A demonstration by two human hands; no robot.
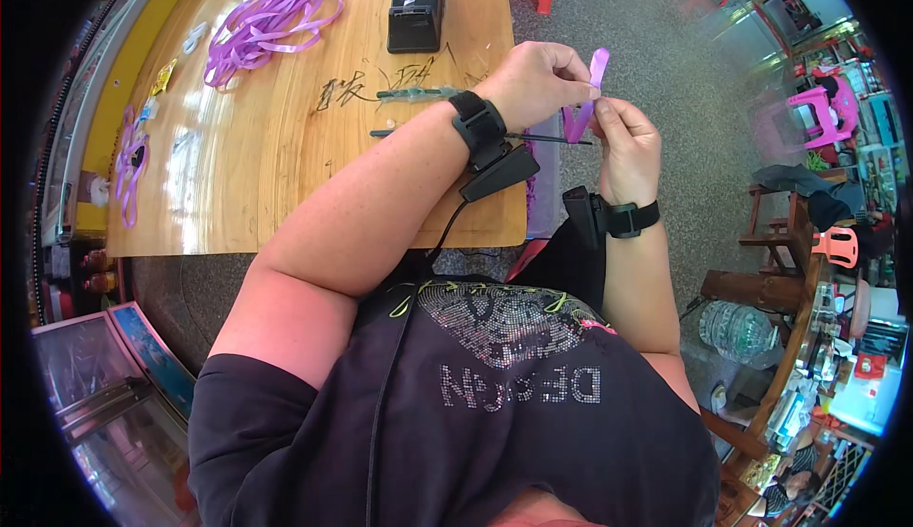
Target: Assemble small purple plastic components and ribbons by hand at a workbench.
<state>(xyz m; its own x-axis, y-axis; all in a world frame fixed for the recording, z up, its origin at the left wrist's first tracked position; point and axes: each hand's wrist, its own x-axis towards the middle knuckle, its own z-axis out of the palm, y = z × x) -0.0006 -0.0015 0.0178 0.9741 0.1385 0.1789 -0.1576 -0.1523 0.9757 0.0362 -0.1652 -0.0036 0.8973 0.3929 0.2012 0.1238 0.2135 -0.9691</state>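
Note:
A short loop of purple ribbon [598,68] is pinched between my two hands, just past the right edge of the wooden table. My left hand [534,85] reaches across from the left, its thumb and fingertips closed on the ribbon. Just beside it, my right hand [630,146] has thumb and index finger pressed together at the same ribbon. Part of the ribbon hangs below the fingertips, and the exact grip is partly hidden by the fingers.
The wooden table [228,175] bears a purple ribbon heap [271,28], a black tape dispenser [415,28] and a dark stick with clear wrapping [409,94]. A translucent bin [544,199] stands by its right edge. Farther right are a wooden stool [775,218] and a large clear bottle [740,332].

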